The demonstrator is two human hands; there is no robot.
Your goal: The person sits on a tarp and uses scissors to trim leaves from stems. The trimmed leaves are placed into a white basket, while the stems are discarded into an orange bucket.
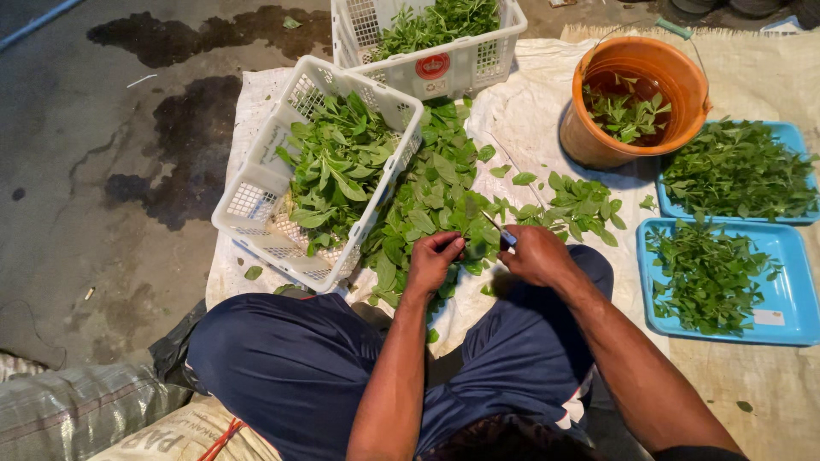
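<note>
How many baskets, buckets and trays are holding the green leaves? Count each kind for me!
White plastic baskets: 2, near one, far one
Orange bucket: 1
Blue trays: 2, near one, far one
Total: 5 containers, all with green leaves inside. More leaves lie loose on the cloth by the hands.

Plastic, woven cloth, wet concrete.
Glossy orange plastic bucket (636, 102); white lattice plastic crate (256, 192); smooth blue plastic tray (790, 294); rough woven sacking (530, 119).
</note>
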